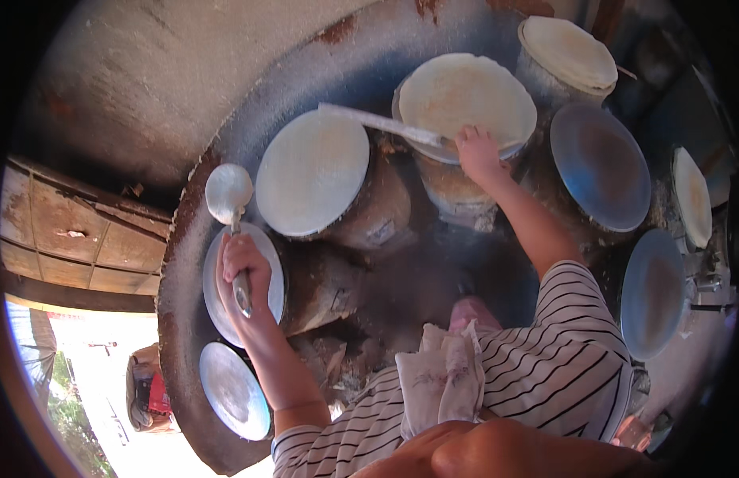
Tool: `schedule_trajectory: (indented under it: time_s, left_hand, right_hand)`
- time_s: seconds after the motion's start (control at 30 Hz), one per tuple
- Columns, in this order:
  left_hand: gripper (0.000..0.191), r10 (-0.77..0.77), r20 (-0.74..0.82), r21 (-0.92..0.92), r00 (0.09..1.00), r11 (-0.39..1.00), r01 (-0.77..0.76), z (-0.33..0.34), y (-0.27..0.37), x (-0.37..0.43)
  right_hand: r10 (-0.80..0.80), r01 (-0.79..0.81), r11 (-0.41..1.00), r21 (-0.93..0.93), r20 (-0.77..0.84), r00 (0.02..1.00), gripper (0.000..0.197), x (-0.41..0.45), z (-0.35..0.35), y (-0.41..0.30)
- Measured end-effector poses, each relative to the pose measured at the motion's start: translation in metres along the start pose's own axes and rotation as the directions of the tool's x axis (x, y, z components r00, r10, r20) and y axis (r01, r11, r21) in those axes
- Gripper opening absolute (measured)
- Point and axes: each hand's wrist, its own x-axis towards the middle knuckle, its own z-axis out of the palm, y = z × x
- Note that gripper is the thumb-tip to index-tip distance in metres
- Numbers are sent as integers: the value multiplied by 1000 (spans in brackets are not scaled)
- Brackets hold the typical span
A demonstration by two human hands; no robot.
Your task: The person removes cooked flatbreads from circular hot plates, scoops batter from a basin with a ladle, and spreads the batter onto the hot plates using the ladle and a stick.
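My left hand point(247, 263) grips the metal handle of a ladle point(229, 191), whose round bowl is coated with whitish batter. The ladle is above a pale round griddle plate point(272, 263). My right hand point(480, 156) holds a long, flat, batter-smeared spatula point(387, 124) at its handle end. Its blade points left, towards a griddle covered by a thin round layer of batter point(312, 173). The fingers of that hand are at the near edge of a pale, lightly browned flatbread point(465, 95), which lies on the far griddle and overlaps its rim.
A stack of flatbreads point(570, 51) sits at the upper right. Two griddles with dark centres, one farther point(599, 167) and one nearer point(653, 296), stand right; another point(235, 391) is lower left. More flatbread point(692, 197) rests at the far right. Ash and debris point(339, 358) lie below.
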Motion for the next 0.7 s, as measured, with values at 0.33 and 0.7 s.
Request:
schedule_trajectory:
  time_s: [0.33,0.7]
  left_hand:
    - [28,175,81,60,981,982,-180,14,-49,25]
    - [29,16,46,123,999,992,-22,31,-103,87]
  right_hand:
    - [4,37,927,372,-108,994,13,77,-46,52]
    - [385,-253,812,525,-159,909,12,230,-100,203]
